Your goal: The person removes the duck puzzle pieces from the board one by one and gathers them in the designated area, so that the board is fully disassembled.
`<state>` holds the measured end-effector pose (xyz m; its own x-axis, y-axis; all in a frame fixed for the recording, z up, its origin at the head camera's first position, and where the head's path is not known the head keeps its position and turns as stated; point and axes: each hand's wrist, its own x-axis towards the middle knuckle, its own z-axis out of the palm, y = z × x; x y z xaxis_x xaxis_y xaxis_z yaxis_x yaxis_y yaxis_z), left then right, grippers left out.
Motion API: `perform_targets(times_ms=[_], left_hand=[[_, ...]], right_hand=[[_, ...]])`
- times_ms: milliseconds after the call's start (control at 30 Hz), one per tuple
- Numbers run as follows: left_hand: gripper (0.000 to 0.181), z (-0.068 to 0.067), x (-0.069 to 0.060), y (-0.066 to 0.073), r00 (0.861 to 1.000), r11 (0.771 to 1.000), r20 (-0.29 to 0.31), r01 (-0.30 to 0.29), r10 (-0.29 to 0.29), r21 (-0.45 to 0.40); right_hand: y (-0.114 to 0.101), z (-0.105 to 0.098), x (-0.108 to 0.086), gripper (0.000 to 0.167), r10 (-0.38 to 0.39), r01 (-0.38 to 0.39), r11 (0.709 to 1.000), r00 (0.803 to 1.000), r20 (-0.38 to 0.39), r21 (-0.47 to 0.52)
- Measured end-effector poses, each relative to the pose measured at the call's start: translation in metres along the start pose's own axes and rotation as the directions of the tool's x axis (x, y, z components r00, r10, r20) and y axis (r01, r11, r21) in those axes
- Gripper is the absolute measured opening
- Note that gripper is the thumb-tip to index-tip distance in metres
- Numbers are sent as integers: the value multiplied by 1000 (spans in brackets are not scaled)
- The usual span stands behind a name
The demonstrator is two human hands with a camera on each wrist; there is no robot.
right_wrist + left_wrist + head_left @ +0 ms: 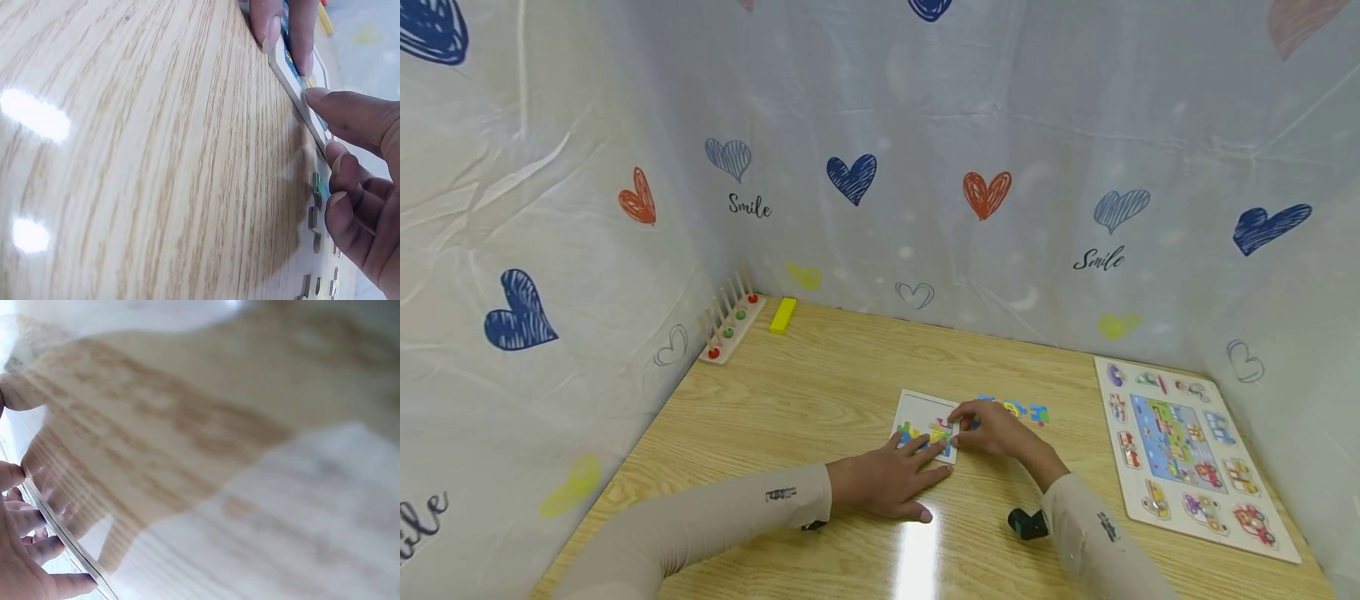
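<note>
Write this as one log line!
left hand: touching white rectangular puzzle tray; right hand: touching tray's right edge; loose multicoloured jigsaw pieces: beyond hands

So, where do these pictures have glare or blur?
Head view: a white glare streak on the wooden table, just below the left hand; left wrist view: the table blurs at upper right; right wrist view: two white glare patches on the table at left, a soft shadow beside the right hand, and the heart-print backdrop out of focus.
</note>
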<state>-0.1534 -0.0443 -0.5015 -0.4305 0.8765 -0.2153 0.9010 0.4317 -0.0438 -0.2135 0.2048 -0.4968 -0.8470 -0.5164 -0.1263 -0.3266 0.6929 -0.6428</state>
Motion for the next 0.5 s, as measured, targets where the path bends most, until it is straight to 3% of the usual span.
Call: perform_targets(times_ms=[500], left_hand=[[74, -1, -1, 1, 1000, 1000, -4, -2, 2, -12]], right_hand=[[1, 4, 4, 27, 38, -38, 999, 999, -27, 5]])
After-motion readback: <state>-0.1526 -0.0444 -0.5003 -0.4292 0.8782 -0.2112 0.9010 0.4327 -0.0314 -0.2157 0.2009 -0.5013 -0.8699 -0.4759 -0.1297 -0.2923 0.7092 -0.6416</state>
